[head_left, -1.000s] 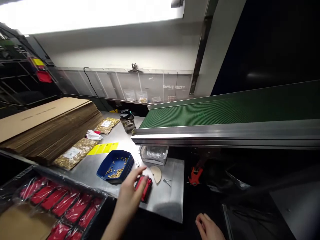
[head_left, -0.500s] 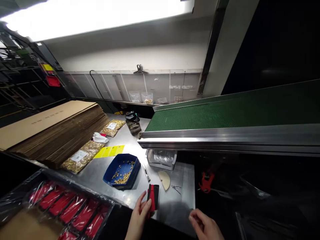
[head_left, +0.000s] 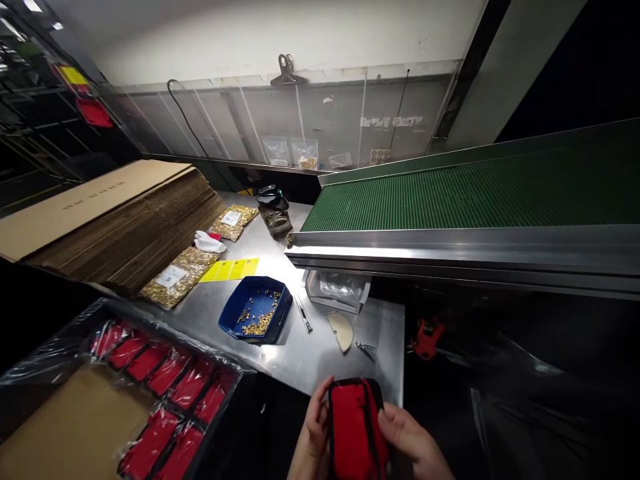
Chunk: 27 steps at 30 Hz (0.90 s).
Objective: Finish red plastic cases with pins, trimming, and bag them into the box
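A red pouch (head_left: 349, 427) with black edging and a dark zip line is held up at the bottom of the view, near the table's front edge. My left hand (head_left: 315, 427) grips its left side, and my right hand (head_left: 407, 433) closes on its right side with the thumb on the front. Beyond it on the metal table lie small pliers (head_left: 367, 351), a half-round beige disc (head_left: 342, 331) and a utility knife (head_left: 303, 313). A blue tray (head_left: 235, 303) with small brass-coloured parts stands to their left.
A green conveyor belt (head_left: 425, 200) slopes up to the right. Flattened cardboard (head_left: 100, 220) is stacked at left, beside bags of brass parts (head_left: 183, 275). A plastic-lined box (head_left: 250, 367) of wrapped red pouches stands at lower left. An orange tool (head_left: 427, 339) hangs beyond the table's right edge.
The red pouch has come up closer and turned its red face to view. My right hand, apart from it before, now holds its right side. The camera view has tilted down.
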Tool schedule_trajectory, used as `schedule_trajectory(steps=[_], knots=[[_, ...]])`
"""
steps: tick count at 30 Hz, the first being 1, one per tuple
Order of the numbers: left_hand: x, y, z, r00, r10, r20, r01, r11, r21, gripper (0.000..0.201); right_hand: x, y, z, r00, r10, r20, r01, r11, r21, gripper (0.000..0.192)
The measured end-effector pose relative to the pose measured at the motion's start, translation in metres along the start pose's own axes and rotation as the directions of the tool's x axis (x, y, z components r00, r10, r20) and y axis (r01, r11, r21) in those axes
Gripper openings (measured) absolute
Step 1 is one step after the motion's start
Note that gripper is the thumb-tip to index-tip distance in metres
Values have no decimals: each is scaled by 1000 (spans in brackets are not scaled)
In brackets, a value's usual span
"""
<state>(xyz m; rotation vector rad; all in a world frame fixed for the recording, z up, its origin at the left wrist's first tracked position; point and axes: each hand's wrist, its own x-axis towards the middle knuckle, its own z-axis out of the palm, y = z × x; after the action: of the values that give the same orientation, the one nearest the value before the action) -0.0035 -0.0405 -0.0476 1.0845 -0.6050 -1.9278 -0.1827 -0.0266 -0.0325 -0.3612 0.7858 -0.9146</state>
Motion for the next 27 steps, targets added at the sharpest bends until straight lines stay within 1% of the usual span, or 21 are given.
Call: schedule_trajectory(steps=[1, 3, 5, 8, 10, 12, 16, 18, 20, 22, 23, 24, 26, 27], knots=[[2, 4, 3, 999, -29, 34, 30, 999, -31, 98, -2, -1, -3, 1000, 15, -3, -15, 995, 97, 48], [5, 11, 11, 991, -68, 114, 75, 995, -61, 87, -5, -5, -7, 999, 31, -34, -22, 973, 229, 39], [6, 17, 20, 977, -94, 192, 109, 991, -72, 87, -9, -6, -8, 997, 56, -53, -37, 950, 311, 36], [4, 22, 35, 954, -94, 285, 125, 988, -93, 86, -12, -5, -8, 990, 128, -52, -95, 904, 417, 35], [2, 22, 43, 941, -75, 331, 121, 985, -122, 83, -15, -5, -9, 987, 157, -44, -118, 871, 478, 33], [1, 18, 47, 932, -67, 355, 129, 979, -155, 82, -19, -7, -11, 985, 166, -42, -121, 848, 516, 30], [2, 5, 49, 936, -93, 339, 171, 963, -208, 82, -23, -13, -13, 980, 198, -5, -164, 822, 545, 31], [4, 1, 48, 943, -109, 315, 187, 956, -228, 82, -23, -12, -16, 979, 203, -23, -164, 844, 510, 38], [5, 0, 47, 953, -108, 284, 177, 957, -229, 82, -23, -7, -19, 973, 198, -120, -129, 893, 431, 48], [7, 2, 45, 965, -87, 247, 138, 970, -199, 84, -22, 0, -24, 954, 190, -233, -101, 933, 346, 60], [9, 3, 43, 970, -73, 230, 115, 978, -172, 86, -22, 4, -26, 944, 194, -265, -102, 941, 324, 66], [10, 4, 41, 974, -61, 216, 93, 986, -140, 88, -22, 6, -28, 941, 202, -271, -109, 940, 323, 72], [14, 3, 35, 977, -48, 208, 65, 995, -77, 95, -23, 10, -29, 953, 206, -222, -115, 924, 364, 78], [16, 2, 31, 976, -48, 211, 59, 997, -48, 98, -24, 11, -29, 959, 205, -194, -117, 915, 387, 78]])
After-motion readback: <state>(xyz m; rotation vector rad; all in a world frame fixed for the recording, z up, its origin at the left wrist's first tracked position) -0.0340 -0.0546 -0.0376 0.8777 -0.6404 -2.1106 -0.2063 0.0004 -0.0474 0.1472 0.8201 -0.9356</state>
